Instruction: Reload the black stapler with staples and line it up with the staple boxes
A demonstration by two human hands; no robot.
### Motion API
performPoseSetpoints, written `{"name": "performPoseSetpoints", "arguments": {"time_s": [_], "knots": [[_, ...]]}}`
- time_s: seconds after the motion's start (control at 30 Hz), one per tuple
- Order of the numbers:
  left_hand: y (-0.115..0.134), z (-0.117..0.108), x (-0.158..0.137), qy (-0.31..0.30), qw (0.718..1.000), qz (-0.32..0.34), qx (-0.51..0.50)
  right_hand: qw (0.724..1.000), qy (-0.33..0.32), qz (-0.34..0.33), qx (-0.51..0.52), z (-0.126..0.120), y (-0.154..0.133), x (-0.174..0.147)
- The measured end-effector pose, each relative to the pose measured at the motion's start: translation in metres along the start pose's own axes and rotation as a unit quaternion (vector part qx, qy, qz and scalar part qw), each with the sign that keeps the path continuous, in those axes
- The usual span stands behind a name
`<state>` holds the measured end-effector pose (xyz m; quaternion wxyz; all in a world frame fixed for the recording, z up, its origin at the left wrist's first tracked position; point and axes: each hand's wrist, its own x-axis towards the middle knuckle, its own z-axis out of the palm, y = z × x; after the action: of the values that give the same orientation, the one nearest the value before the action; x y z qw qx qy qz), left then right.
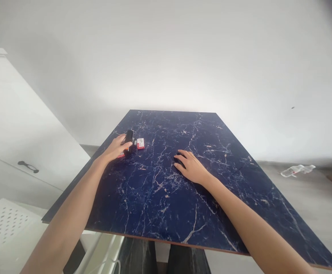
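Note:
My left hand (117, 147) is at the far left part of the blue marbled tabletop (160, 198), fingers and thumb closed around a black stapler (129, 136). Part of the stapler is hidden behind the fingers. Just right of it lies a small red and white box (140, 143). Another bit of red and white (121, 155) shows under my left hand, mostly covered. My right hand (193, 167) rests palm down near the middle of the tabletop, fingers spread and holding nothing.
A white cabinet (20, 114) with a dark handle (28, 166) stands left of the table. The far edge borders a pale wall (171, 57). Clear plastic bottles (297, 171) lie on the floor at right. A white perforated piece (3, 228) is at lower left.

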<state>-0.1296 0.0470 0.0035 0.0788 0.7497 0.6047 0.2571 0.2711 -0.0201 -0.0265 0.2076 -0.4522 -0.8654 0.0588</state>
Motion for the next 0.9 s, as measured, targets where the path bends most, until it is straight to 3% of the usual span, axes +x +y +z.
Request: {"name": "performPoseSetpoints", "arguments": {"time_s": [0.07,0.23,0.5,0.67,0.9], "knots": [[0.009,0.007,0.003,-0.015,1.0,0.008,-0.013,1.0,-0.002,-0.002,0.001,0.0,0.0,0.0],[0.023,0.012,0.002,0.016,0.999,0.029,-0.03,1.0,0.002,-0.008,-0.005,-0.001,-0.002,0.001],[0.064,0.03,-0.013,-0.06,0.991,0.121,0.0,1.0,0.002,-0.017,-0.015,-0.002,-0.002,0.001],[0.084,0.041,-0.019,-0.099,0.979,0.171,-0.039,1.0,0.004,-0.025,-0.01,-0.002,-0.002,0.0],[0.101,0.04,-0.029,-0.072,0.97,0.23,-0.025,1.0,0.002,-0.024,-0.012,-0.003,-0.002,0.0]]}}
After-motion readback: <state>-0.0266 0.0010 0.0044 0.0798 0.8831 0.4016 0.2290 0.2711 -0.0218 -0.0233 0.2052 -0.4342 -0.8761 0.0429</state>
